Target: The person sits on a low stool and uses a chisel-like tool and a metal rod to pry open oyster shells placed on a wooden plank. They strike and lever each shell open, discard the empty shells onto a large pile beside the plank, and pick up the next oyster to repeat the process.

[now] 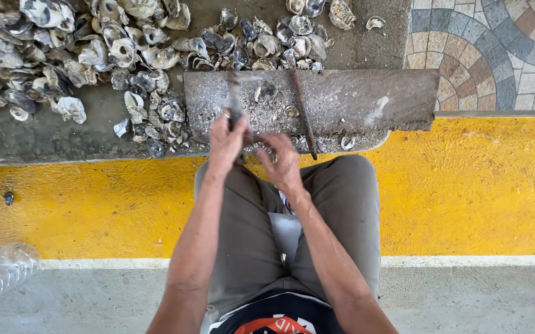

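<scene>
Yellow-painted kerbing runs below a grey, grit-covered wooden board (pixel 341 99) beside a heap of empty grey oyster shells (pixel 63 55), where the left hand (pixel 227 139) is clenched round a thin grey metal tool (pixel 234 99) pointing away, while the right hand (pixel 280 161) curls its fingers (pixel 266 143) round a small shell at the board's near edge, largely hidden.

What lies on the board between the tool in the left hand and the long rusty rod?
In the head view, one oyster shell on the gritty board.
</scene>
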